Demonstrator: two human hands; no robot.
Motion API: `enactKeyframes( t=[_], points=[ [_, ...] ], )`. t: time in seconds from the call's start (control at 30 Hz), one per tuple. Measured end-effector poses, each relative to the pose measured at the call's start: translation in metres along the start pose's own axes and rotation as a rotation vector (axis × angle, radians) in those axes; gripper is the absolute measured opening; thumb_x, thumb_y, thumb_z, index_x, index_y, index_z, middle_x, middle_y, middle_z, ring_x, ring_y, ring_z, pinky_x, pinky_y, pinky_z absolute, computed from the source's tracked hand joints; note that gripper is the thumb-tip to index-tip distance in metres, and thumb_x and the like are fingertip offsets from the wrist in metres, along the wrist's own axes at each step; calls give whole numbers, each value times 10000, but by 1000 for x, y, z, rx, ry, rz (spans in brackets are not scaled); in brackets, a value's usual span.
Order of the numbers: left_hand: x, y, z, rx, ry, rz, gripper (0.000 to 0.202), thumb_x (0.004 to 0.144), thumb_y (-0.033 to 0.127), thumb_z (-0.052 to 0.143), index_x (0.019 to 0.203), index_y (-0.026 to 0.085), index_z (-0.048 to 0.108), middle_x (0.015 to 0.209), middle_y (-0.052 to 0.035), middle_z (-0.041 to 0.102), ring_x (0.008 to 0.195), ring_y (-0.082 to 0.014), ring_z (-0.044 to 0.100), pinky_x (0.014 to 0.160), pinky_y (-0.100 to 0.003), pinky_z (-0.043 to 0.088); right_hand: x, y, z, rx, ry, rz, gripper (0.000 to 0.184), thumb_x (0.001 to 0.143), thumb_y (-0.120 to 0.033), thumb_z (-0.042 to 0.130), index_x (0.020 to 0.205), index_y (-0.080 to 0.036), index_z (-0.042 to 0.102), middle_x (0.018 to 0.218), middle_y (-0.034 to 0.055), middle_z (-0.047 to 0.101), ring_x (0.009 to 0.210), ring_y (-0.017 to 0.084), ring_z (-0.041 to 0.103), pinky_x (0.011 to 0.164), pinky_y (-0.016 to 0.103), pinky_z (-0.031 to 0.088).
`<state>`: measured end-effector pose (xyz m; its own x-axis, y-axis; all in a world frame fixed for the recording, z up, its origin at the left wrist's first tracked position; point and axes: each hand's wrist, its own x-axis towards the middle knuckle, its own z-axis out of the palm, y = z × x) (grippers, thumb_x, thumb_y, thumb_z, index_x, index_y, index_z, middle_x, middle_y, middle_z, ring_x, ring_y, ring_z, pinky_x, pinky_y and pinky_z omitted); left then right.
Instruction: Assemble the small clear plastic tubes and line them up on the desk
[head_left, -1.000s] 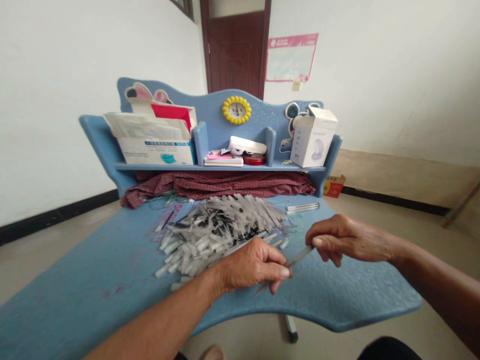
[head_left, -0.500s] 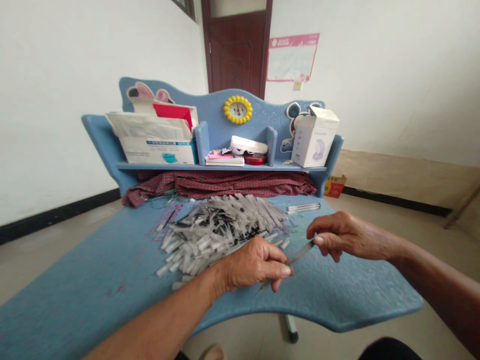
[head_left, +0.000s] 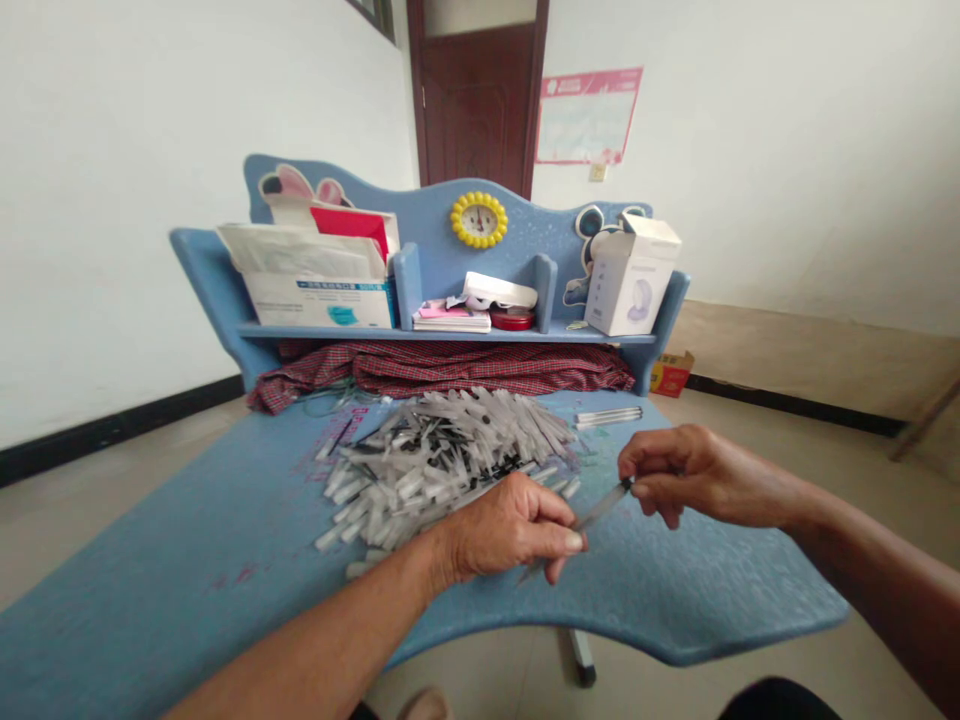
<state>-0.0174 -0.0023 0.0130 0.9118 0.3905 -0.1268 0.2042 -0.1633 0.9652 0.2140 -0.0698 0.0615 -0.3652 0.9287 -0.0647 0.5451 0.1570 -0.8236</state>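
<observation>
My left hand (head_left: 517,527) pinches a slim translucent pen (head_left: 598,510) between thumb and fingers; its pointed end sticks out below the hand. The pen slants up to the right and has a black piece at its upper end. My right hand (head_left: 679,480) is closed at that black end, thumb and forefinger against it. Whether the black piece is a separate plug I cannot tell. Left of the hands lies a large heap of clear pen parts (head_left: 450,440), with some black bits among them. Behind my right hand a few pens (head_left: 609,416) lie side by side.
The blue desk (head_left: 187,520) has a curved front edge. A checked cloth (head_left: 450,368) lies along the back below the shelf. On the shelf stand a mask box (head_left: 319,300), a white box (head_left: 634,275) and a red tin (head_left: 513,318).
My right hand has shifted slightly at the pen's upper end, and the black piece there shows more clearly. My left hand keeps its hold; the view has moved a little.
</observation>
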Motion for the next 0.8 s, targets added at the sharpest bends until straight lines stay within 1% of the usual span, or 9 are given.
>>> enactKeyframes(
  t=[0.1,0.13,0.3,0.37,0.47,0.53,0.63,0.7,0.8],
  points=[
    [0,0,0,-8,-3,-1,253,753,319,582,627,102,617,532,13,533,461,-53,360,451,-192,262,0,0,1,-79,-30,-35,371,855,-459,502,689,-131,557,584,1,554,479,75,542,448,167,412],
    [0,-1,0,-13,-2,0,249,752,317,583,627,104,615,537,12,537,463,-53,365,453,-191,266,1,0,1,-103,-30,-43,387,859,-461,493,672,-129,559,585,4,553,482,75,544,448,166,409],
    [0,-2,0,-13,3,6,256,760,315,580,617,106,610,536,11,537,465,-54,369,457,-191,271,1,1,1,-19,-2,4,304,798,-431,598,894,-144,570,598,-28,548,463,70,525,432,162,407],
    [0,-2,0,-20,0,3,252,760,313,581,618,107,610,534,12,534,464,-54,371,457,-189,273,1,2,1,-29,-23,-1,297,815,-433,574,813,-137,574,583,-22,542,465,71,528,435,162,406],
    [0,-2,0,-30,0,-8,240,754,312,588,628,109,616,536,12,537,464,-56,373,453,-189,271,1,2,0,-104,-54,-43,383,861,-450,495,678,-122,574,588,4,547,485,75,543,448,167,407],
    [0,-1,0,-28,2,-10,240,751,312,591,625,109,617,537,10,541,462,-56,368,449,-190,264,1,3,0,-98,-40,-44,347,849,-448,518,756,-122,595,608,1,553,486,73,541,447,166,409],
    [0,1,0,-13,2,3,253,753,313,589,605,109,613,525,12,533,458,-54,358,448,-191,255,2,5,2,3,-10,-3,312,788,-424,612,911,-140,576,605,-27,549,463,66,520,433,161,411],
    [-1,1,0,-11,0,5,255,752,315,590,601,111,614,523,12,533,460,-56,364,451,-192,258,2,5,3,41,-19,10,304,782,-422,619,892,-142,571,591,-31,545,453,64,512,429,159,411],
    [0,1,0,-14,-7,-4,253,747,323,596,603,116,618,527,14,539,462,-58,374,455,-194,262,2,4,3,-19,-54,-18,331,828,-442,551,728,-128,583,570,-15,535,470,65,522,442,158,412]
  ],
)
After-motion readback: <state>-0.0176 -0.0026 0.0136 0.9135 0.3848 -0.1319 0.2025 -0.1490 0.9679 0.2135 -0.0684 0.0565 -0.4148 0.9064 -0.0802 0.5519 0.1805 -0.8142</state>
